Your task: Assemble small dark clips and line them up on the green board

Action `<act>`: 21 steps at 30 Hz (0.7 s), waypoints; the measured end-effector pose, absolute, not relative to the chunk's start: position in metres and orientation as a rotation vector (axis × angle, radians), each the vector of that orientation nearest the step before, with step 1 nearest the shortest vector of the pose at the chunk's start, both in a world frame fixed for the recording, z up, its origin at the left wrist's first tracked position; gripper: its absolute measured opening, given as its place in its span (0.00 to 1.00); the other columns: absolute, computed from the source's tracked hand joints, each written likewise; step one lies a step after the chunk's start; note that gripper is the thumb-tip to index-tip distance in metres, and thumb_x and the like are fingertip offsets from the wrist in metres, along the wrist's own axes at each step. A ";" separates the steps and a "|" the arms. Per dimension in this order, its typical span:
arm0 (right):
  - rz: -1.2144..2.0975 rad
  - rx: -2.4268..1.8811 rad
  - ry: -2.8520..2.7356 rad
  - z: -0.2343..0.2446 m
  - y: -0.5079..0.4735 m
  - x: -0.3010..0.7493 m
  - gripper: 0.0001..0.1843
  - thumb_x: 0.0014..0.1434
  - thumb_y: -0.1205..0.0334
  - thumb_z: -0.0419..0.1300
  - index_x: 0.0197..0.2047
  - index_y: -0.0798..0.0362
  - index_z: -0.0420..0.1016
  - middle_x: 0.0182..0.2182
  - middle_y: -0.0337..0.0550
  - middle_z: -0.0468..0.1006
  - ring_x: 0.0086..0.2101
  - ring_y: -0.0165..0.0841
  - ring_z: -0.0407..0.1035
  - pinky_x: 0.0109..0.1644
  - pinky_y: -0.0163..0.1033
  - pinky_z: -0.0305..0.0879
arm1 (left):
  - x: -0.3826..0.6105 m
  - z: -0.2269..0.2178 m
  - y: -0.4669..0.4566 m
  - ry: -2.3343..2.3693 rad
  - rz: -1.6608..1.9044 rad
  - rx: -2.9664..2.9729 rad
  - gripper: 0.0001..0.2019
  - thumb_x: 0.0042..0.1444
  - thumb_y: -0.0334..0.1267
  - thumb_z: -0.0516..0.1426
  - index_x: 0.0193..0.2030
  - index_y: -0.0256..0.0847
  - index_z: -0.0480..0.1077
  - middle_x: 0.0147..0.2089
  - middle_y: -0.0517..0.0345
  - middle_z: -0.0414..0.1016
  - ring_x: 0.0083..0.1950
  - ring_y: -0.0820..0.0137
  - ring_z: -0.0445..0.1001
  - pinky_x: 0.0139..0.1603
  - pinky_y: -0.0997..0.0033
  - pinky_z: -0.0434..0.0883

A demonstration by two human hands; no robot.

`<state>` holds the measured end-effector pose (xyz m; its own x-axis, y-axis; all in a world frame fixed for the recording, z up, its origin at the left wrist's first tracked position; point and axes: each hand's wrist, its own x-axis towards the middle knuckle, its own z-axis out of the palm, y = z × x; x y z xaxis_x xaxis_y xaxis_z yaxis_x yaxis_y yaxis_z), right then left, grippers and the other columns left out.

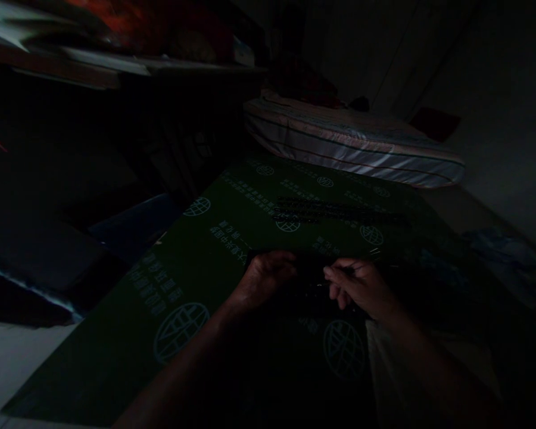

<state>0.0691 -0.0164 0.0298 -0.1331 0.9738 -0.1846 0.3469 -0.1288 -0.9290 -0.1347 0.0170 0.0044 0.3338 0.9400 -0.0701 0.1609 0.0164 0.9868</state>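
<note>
In deep shadow my left hand (pixel 270 274) rests with its fingers curled at the left end of a black item (pixel 310 295), whose kind I cannot make out. Facing it is my right hand (pixel 355 283), thumb and forefinger pinched together and the other fingers bent. A tiny bright glint shows close to the right fingertips; what they hold is too dark to name. Both hands are low over a green printed board (pixel 232 280). Beyond them, several long black strips with small glints (pixel 339 211) lie side by side across the board.
At the far end stands a striped, pale mattress-like pad (pixel 357 140). A shelf or tabletop (pixel 111 68) with orange and red items juts in at the upper left. Right of the board lies a bluish crumpled heap (pixel 504 244). Something blue (pixel 134 223) sits beneath the shelf.
</note>
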 end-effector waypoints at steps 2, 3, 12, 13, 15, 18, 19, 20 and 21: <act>1.251 -1.525 -1.567 0.030 -0.015 0.062 0.19 0.53 0.46 0.57 0.26 0.55 0.68 0.15 0.36 0.71 0.12 0.23 0.61 0.15 0.28 0.54 | -0.135 0.002 0.017 1.072 0.847 1.445 0.12 0.50 0.35 0.57 0.42 0.37 0.70 0.32 0.59 0.77 0.31 0.72 0.73 0.32 0.75 0.70; 1.243 -1.539 -1.589 0.029 -0.014 0.060 0.19 0.53 0.46 0.56 0.25 0.55 0.68 0.14 0.36 0.71 0.12 0.23 0.61 0.15 0.28 0.54 | -0.135 0.001 0.018 1.066 0.852 1.450 0.11 0.50 0.35 0.57 0.42 0.37 0.70 0.32 0.59 0.77 0.31 0.72 0.73 0.33 0.75 0.70; 1.228 -1.672 -1.646 0.028 -0.007 0.046 0.15 0.53 0.50 0.56 0.27 0.54 0.67 0.14 0.34 0.70 0.11 0.23 0.60 0.14 0.27 0.54 | -0.136 -0.007 0.019 1.009 0.867 1.537 0.12 0.50 0.36 0.57 0.43 0.36 0.70 0.35 0.57 0.76 0.35 0.69 0.74 0.35 0.73 0.70; 1.214 -1.680 -1.669 0.029 -0.007 0.045 0.15 0.53 0.50 0.56 0.26 0.54 0.67 0.13 0.34 0.70 0.11 0.23 0.60 0.14 0.27 0.54 | -0.136 -0.007 0.019 1.013 0.866 1.546 0.13 0.50 0.36 0.57 0.43 0.36 0.71 0.36 0.57 0.76 0.36 0.69 0.74 0.35 0.73 0.70; 1.191 -1.704 -1.701 0.030 -0.006 0.042 0.14 0.53 0.52 0.56 0.25 0.54 0.67 0.13 0.33 0.69 0.11 0.22 0.59 0.14 0.26 0.52 | -0.135 -0.008 0.019 1.034 0.872 1.560 0.12 0.50 0.36 0.57 0.42 0.36 0.71 0.37 0.56 0.76 0.36 0.68 0.74 0.35 0.73 0.71; 1.153 -1.716 -1.754 0.029 -0.004 0.037 0.13 0.53 0.54 0.55 0.23 0.53 0.66 0.12 0.32 0.66 0.11 0.22 0.58 0.13 0.26 0.50 | -0.135 -0.008 0.019 1.050 0.884 1.574 0.12 0.50 0.35 0.56 0.42 0.36 0.71 0.36 0.56 0.76 0.36 0.68 0.74 0.35 0.73 0.70; 1.124 -1.698 -1.787 0.028 -0.004 0.036 0.13 0.53 0.54 0.55 0.23 0.53 0.66 0.12 0.32 0.66 0.11 0.22 0.57 0.13 0.26 0.49 | -0.135 -0.008 0.019 1.046 0.888 1.581 0.13 0.50 0.35 0.56 0.42 0.36 0.71 0.36 0.56 0.76 0.36 0.68 0.74 0.35 0.73 0.71; 1.091 -1.670 -1.826 0.026 -0.004 0.035 0.13 0.53 0.55 0.55 0.22 0.53 0.66 0.12 0.32 0.65 0.11 0.22 0.56 0.13 0.26 0.49 | -0.135 -0.008 0.019 1.045 0.887 1.593 0.13 0.50 0.35 0.56 0.42 0.36 0.71 0.37 0.56 0.77 0.36 0.68 0.74 0.36 0.73 0.71; 1.056 -1.639 -1.862 0.024 -0.003 0.034 0.13 0.53 0.56 0.54 0.22 0.53 0.66 0.11 0.32 0.64 0.11 0.22 0.56 0.13 0.26 0.48 | -0.135 -0.009 0.019 1.046 0.884 1.605 0.13 0.50 0.35 0.56 0.43 0.36 0.71 0.37 0.56 0.77 0.36 0.68 0.74 0.36 0.73 0.71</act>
<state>0.0341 -0.0034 0.0244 -0.1993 0.9675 -0.1558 0.6302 0.0048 -0.7764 -0.1348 0.0189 -0.0086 0.3621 0.9304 0.0569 0.2115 -0.1414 0.9671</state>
